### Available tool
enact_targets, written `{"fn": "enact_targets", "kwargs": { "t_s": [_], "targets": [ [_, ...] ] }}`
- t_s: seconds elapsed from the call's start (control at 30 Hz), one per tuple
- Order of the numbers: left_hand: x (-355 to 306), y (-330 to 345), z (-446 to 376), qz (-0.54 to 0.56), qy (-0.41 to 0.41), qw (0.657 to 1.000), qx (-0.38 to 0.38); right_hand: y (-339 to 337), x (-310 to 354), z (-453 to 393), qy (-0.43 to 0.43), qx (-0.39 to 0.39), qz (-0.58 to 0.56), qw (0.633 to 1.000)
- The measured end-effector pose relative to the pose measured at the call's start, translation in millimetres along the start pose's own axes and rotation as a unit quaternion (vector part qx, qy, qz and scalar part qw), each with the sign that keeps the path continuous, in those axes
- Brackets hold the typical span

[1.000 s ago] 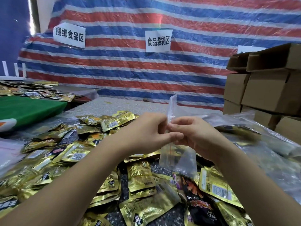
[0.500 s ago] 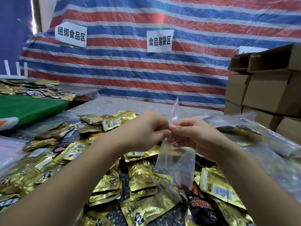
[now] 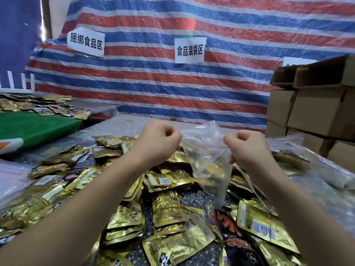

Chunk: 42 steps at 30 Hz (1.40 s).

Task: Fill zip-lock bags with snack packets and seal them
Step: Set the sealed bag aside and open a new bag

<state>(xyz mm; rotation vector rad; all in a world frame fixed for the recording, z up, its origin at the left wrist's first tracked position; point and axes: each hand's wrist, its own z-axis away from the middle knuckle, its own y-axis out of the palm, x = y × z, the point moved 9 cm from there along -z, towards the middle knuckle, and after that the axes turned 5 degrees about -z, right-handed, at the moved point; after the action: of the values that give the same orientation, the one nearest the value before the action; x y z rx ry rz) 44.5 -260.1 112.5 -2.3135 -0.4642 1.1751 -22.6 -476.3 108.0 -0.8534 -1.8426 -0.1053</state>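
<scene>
A clear zip-lock bag (image 3: pixel 208 160) with a thin red line near its top hangs above the table, stretched wide between my two hands. My left hand (image 3: pixel 159 140) pinches the bag's left top edge. My right hand (image 3: pixel 247 146) pinches its right top edge. The bag looks empty; packets show through it from behind. Several gold foil snack packets (image 3: pixel 167 206) lie in a loose heap under and around my forearms, with a dark packet with orange print (image 3: pixel 236 240) among them.
Stacked cardboard boxes (image 3: pixel 317 112) stand at the right. Crumpled clear plastic bags (image 3: pixel 311 169) lie at right of the heap. A green cloth (image 3: pixel 32 127) and another table with packets (image 3: pixel 38 106) are at left. A striped tarp (image 3: pixel 172 83) with paper signs hangs behind.
My hands were together, pinching the bag's top at one spot; they have moved apart, left and right, and the bag's top is now spread wide between them.
</scene>
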Motion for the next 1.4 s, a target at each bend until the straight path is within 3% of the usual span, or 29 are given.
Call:
{"fn": "enact_targets", "kwargs": {
  "t_s": [0.1,0.2,0.37,0.47,0.63,0.77,0.83,0.93,1.03,1.1,1.13,1.27,1.4],
  "targets": [
    [-9.5,3.7,4.4,-0.045,0.029,0.999,-0.007,9.4,7.6,3.8,-0.016,0.019,-0.011,1.0],
    [-36.5,9.0,15.4,-0.125,0.124,0.984,-0.005,16.8,11.7,6.7,-0.021,0.038,-0.043,0.998],
    [-87.1,21.4,43.8,-0.162,0.258,0.95,0.067,19.9,17.0,10.5,-0.021,0.062,-0.1,0.993],
    [-84.5,21.2,44.1,-0.244,0.252,0.935,0.056,21.0,15.7,11.3,-0.011,0.07,-0.116,0.991],
    [-68.5,29.1,38.5,-0.28,0.221,0.929,0.097,20.2,13.8,8.2,-0.009,0.053,-0.16,0.986],
    [-54.4,10.5,23.0,-0.26,0.171,0.95,0.028,15.8,26.6,10.9,-0.062,0.044,-0.201,0.977],
    [-47.7,-1.3,16.3,-0.227,0.154,0.962,-0.006,24.9,39.9,18.5,-0.1,0.119,-0.213,0.965],
    [-40.9,-14.8,10.9,-0.207,0.147,0.966,-0.042,60.5,39.0,41.0,-0.078,0.313,-0.104,0.941],
    [-38.6,-20.8,8.9,-0.217,0.153,0.962,-0.063,92.2,7.4,61.2,-0.074,0.399,0.185,0.895],
    [-37.9,-20.1,8.7,-0.226,0.153,0.96,-0.061,107.5,-15.4,66.1,-0.082,0.391,0.3,0.866],
    [-38.2,-18.9,9.2,-0.233,0.153,0.959,-0.057,112.7,-25.8,66.6,-0.07,0.377,0.314,0.869],
    [-41.4,-13.2,9.7,-0.259,0.168,0.95,-0.044,131.2,-60.9,71.6,0.014,0.356,0.306,0.883],
    [-42.3,-11.8,9.6,-0.247,0.173,0.953,-0.036,140.7,-71.5,72.0,0.021,0.327,0.338,0.882]
  ]
}}
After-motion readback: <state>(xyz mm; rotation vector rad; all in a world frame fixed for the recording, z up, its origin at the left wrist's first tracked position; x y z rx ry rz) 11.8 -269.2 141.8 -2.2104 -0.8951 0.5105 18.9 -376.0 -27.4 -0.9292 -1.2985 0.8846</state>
